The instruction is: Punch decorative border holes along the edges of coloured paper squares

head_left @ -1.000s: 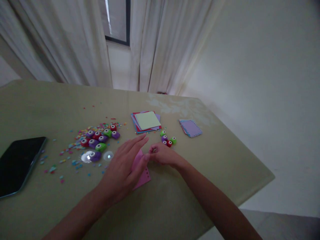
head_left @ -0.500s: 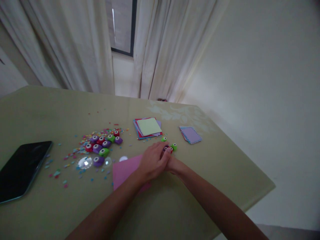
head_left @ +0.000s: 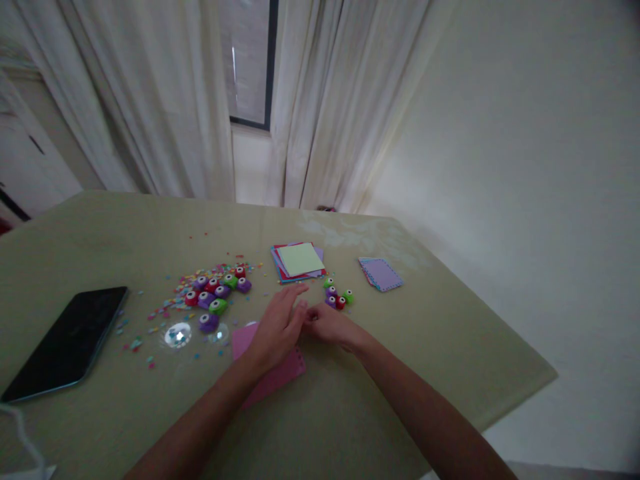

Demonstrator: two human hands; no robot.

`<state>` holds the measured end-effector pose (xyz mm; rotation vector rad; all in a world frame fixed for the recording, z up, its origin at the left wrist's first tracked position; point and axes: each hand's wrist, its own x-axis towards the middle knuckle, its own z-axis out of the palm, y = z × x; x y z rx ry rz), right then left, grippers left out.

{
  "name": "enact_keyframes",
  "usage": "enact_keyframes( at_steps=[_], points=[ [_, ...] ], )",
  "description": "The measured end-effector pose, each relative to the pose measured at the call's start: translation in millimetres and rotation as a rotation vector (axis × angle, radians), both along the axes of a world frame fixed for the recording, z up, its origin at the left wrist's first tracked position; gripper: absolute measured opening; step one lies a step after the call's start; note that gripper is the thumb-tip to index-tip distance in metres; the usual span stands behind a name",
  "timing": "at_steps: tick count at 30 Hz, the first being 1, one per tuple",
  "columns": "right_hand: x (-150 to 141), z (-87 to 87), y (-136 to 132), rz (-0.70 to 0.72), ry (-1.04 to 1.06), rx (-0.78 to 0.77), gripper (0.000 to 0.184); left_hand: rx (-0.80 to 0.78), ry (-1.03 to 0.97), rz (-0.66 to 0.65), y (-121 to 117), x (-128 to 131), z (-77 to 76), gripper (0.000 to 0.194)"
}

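My left hand (head_left: pixel 277 327) is over the upper part of a pink square sheet (head_left: pixel 280 379) with a row of marks along its right edge. Its fingers are stretched forward, and the thumb meets the fingertips of my right hand (head_left: pixel 330 325). That right hand is curled with its fingers pressed together, just off the sheet's right side; anything inside it is hidden. Beyond it sits a small cluster of red, green and purple eyeball-like pieces (head_left: pixel 341 302). A white disc (head_left: pixel 251 324) shows partly at the sheet's top edge.
To the left lies a larger group of eyeball pieces (head_left: pixel 219 306) among scattered colourful bits (head_left: pixel 187 283), near clear shiny discs (head_left: pixel 178 335). A dark tablet (head_left: pixel 67 340) is further left. Stacks of coloured squares (head_left: pixel 300 260) and purple-topped cards (head_left: pixel 383 274) lie towards the back.
Both hands have moved left and nearer, away from the small cluster, which now shows fully. My right hand has come out from under the left. The view has shifted slightly.
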<state>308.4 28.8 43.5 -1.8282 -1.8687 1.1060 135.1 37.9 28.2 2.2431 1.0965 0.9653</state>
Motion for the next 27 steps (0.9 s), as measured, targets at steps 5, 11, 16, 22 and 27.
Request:
enact_keyframes(
  at_steps=[5,11,16,22,27],
  points=[
    [5,6.9,-2,-0.001,-0.05,0.012,0.049,0.074,0.22,0.008,-27,-67,-24.4,0.053],
    [1,39.3,17,-0.127,-0.314,0.319,0.027,0.164,0.383,-0.009,-36,-75,-33.8,0.06],
    [-45,52.0,46,0.072,-0.314,0.44,0.016,0.202,0.434,-0.083,-35,-75,-30.8,0.068],
    [-104,41.0,105,0.506,-0.379,0.526,0.055,0.22,0.393,-0.105,-38,-81,-29.8,0.069],
    [-95,33.4,115,0.447,-0.508,0.504,0.037,0.148,0.372,-0.063,-39,-81,-26.2,0.069]
  ],
)
